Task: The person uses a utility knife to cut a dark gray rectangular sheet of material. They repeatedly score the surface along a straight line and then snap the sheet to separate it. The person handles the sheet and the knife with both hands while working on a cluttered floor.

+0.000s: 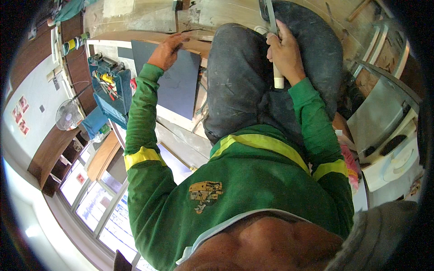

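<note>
My right hand is closed round a long tool above my right thigh. The tool has a pale, straight handle and a narrow grey metal blade pointing away from me; its exact kind is unclear. My left hand is at the far end of a flat dark grey panel, fingers stretched toward a brown wooden board. Nothing shows in that hand, and I cannot tell whether it touches the board. My knees, in dark trousers, lie between the two hands.
On the left stands an open teal toolbox with red- and yellow-handled tools. Beyond it are a fan and a yellow-and-green can. A chair-like frame with a grey panel stands close on my right. Wood scraps lie on the floor.
</note>
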A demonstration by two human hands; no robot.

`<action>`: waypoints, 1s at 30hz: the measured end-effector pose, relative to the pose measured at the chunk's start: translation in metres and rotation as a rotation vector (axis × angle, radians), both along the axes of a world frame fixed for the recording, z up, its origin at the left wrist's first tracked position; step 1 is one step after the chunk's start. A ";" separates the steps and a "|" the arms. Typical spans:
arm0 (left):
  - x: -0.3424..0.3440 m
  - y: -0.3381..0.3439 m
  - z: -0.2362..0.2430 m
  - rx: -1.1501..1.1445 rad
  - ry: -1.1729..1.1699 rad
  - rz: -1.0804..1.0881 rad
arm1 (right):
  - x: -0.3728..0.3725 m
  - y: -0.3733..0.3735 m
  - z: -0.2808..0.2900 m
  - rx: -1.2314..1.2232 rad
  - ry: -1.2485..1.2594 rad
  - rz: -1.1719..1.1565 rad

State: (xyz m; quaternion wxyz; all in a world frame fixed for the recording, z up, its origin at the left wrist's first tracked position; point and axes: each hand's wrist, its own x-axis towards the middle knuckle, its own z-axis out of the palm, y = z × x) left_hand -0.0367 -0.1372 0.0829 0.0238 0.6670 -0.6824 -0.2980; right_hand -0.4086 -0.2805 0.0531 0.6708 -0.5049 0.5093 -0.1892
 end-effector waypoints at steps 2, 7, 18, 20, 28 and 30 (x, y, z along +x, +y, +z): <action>-0.004 0.003 -0.007 0.064 -0.055 -0.108 | -0.001 -0.001 0.000 0.009 -0.023 0.009; -0.009 -0.017 -0.023 0.473 0.127 -0.157 | 0.001 -0.003 0.011 0.011 -0.031 0.005; -0.001 -0.038 -0.026 0.654 0.271 0.142 | 0.002 0.001 0.000 0.011 -0.039 0.002; 0.001 -0.035 -0.031 0.748 0.202 0.077 | 0.003 0.002 0.002 0.003 -0.025 0.016; 0.025 -0.046 -0.073 0.851 0.421 0.087 | 0.004 0.002 0.004 -0.041 0.058 0.034; 0.027 -0.057 -0.084 0.892 0.294 -0.032 | 0.003 0.001 0.007 -0.024 0.087 0.040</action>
